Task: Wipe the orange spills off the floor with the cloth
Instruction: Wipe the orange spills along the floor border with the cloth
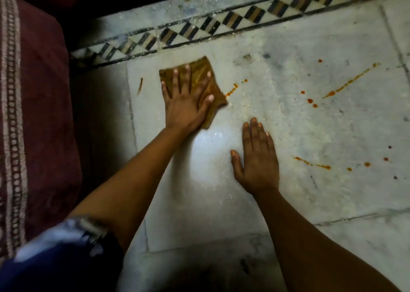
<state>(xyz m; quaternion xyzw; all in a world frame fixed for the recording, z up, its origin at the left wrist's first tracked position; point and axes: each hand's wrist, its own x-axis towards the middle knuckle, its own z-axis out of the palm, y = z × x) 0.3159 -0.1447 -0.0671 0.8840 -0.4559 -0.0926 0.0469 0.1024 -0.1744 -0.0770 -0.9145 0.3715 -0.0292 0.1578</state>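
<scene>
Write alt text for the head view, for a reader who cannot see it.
A person's left hand presses a brown cloth flat on a pale marble floor, beside orange spills streaked to its right. The right hand rests flat on the floor; a maroon patterned fabric lies at left.

One cloth (200, 75) lies on the floor (288, 125). Two hands are in view, a left hand (185, 105) and a right hand (258, 158). Four longer orange streaks (350, 82) show, with roughly a dozen small orange drops (310, 100) scattered right. One patterned border strip (233, 21) runs far.
</scene>
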